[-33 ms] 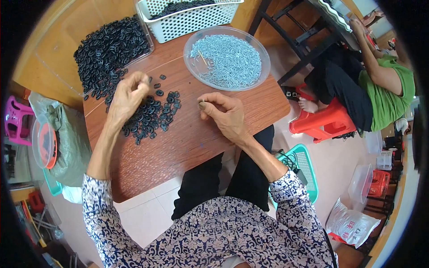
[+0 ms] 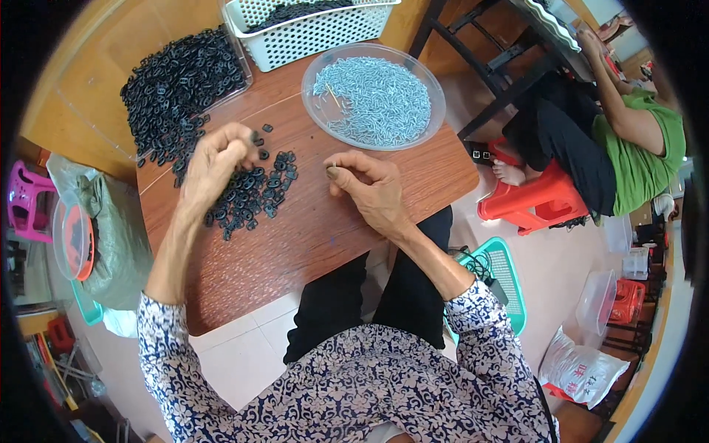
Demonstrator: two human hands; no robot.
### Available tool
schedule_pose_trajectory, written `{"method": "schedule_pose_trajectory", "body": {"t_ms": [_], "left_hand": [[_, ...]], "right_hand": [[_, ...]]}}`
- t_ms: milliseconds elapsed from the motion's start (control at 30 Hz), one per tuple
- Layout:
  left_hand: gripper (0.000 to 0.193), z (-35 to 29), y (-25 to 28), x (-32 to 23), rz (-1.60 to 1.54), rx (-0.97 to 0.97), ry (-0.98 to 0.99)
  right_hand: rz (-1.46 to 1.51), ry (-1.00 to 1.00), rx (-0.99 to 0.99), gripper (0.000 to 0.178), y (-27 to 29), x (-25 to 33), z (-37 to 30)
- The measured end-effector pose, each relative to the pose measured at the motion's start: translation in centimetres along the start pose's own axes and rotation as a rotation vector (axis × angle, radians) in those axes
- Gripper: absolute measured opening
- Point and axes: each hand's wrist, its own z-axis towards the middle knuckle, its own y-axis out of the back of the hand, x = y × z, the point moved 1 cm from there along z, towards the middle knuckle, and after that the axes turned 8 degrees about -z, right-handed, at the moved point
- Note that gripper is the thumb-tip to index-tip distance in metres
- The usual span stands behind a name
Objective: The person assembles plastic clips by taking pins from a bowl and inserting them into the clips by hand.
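Note:
My left hand point(image 2: 216, 164) is over the left part of the table, its fingers curled closed at the edge of a small heap of black oval plastic pieces point(image 2: 255, 193). A few loose black pieces lie at its fingertips; whether one is pinched there is hidden. Right of the heap, my right hand point(image 2: 363, 184) is held in a pinch, thumb against forefinger. Whatever it grips is too small to name. Beyond my right hand stands a round clear tray point(image 2: 309, 111) full of small light-blue rod-like pieces point(image 2: 380, 100), with a thin yellowish stick lying among them.
A big pile of black pieces point(image 2: 185, 77) fills a clear bin at the back left. Behind stands a white perforated basket point(image 2: 317, 37). On the right, a person in green point(image 2: 642, 140) sits on a red stool point(image 2: 535, 199). A teal basket point(image 2: 509, 288) is beside my legs.
My left hand has shifted slightly right, its fingertips now at the loose black pieces. My right hand keeps its pinch, nearly still.

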Motion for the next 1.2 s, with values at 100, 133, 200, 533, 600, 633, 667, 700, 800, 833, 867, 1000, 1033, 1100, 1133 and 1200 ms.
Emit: {"method": "schedule_pose_trajectory", "body": {"t_ms": [100, 133, 200, 533, 600, 633, 667, 700, 800, 833, 867, 1000, 1033, 1100, 1133, 1200], "left_hand": [[0.021, -2.3, -4.5, -0.2, -0.485, 0.135, 0.122], [0.021, -2.6, -5.5, 0.0, -0.529, 0.155, 0.199], [0.021, -2.6, -7.8, -0.3, -0.55, 0.157, 0.214], [0.011, -2.9, -12.5, 1.6, -0.14, -0.099, 0.013], [0.014, -3.2, -12.7, 1.5, 0.083, -0.147, -0.162], [0.014, -3.2, -12.7, 1.3, 0.084, -0.146, -0.162], [0.016, -3.1, -12.6, 1.0, -0.004, -0.109, -0.129], [0.017, -2.9, -12.4, 0.8, -0.092, -0.074, -0.097], [0.02, -2.6, -11.3, 1.1, -0.41, -0.014, 0.032], [0.021, -2.4, -10.9, 1.5, -0.462, -0.001, 0.032], [0.021, -2.3, -10.6, 1.6, -0.462, -0.002, 0.033], [0.022, -2.2, -10.3, 1.9, -0.603, 0.004, 0.05], [0.022, -2.3, -10.3, 1.9, -0.591, 0.014, 0.059], [0.022, -2.3, -10.5, 2.0, -0.58, 0.023, 0.069], [0.023, -2.3, -10.5, 1.9, -0.554, 0.012, 0.078], [0.023, -2.3, -10.4, 1.7, -0.528, -0.002, 0.088]], "right_hand": [[0.061, 0.09, -0.018, 0.015, -1.0, 1.4, 0.9], [0.095, 0.151, -0.014, 0.015, -1.1, 2.2, 1.2], [0.105, 0.08, 0.04, 0.016, -1.0, 2.9, 1.7], [0.09, 0.025, -0.02, 0.014, -0.6, -0.9, 1.5], [0.124, 0.044, -0.024, 0.015, -0.5, -0.9, 1.3], [0.157, 0.063, -0.026, 0.016, -0.4, -0.8, 1.2], [0.158, 0.063, -0.027, 0.016, -0.3, -0.7, 1.1], [0.155, 0.068, -0.072, 0.014, -0.3, -0.6, 1.0], [0.083, 0.121, -0.107, 0.014, -0.1, -0.5, 1.0], [0.013, 0.17, -0.098, 0.015, 0.0, -0.5, 0.9], [0.014, 0.169, -0.097, 0.015, 0.0, -0.5, 0.8], [0.07, 0.06, -0.036, 0.017, -0.1, -0.2, 0.3], [0.078, 0.035, -0.019, 0.018, -0.2, -0.3, 0.3], [0.084, 0.016, -0.014, 0.018, -0.1, -0.4, 0.3], [0.089, -0.002, -0.011, 0.018, -0.1, -0.4, 0.3], [0.056, -0.001, -0.014, 0.018, -0.3, -0.3, 0.3]]}}
